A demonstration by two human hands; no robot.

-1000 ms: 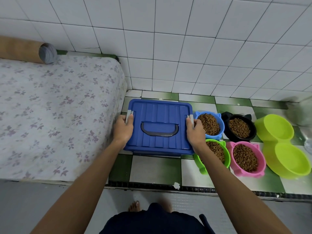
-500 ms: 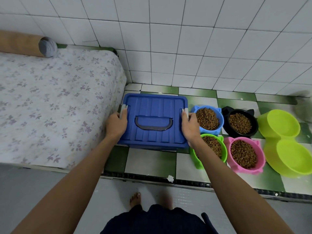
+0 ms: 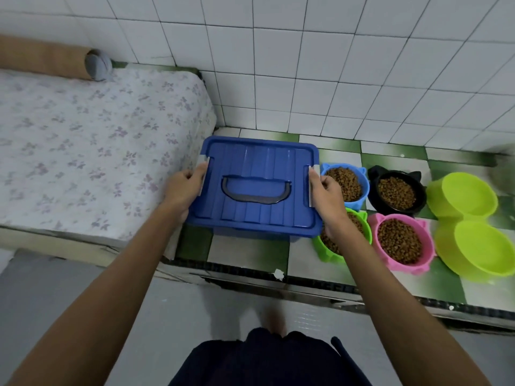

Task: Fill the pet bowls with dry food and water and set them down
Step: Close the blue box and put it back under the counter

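The blue storage box [image 3: 256,188] is hemmed in: the bed [image 3: 92,151] presses close on its left, the blue bowl [image 3: 345,182] and green bowl [image 3: 359,232] crowd its right; bare floor [image 3: 248,254] lies open in front

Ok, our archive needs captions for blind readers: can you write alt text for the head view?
A person's left hand and right hand grip the side latches of a closed blue storage box on a tiled floor. Right of it sit four kibble-filled bowls and two empty lime-green bowls.
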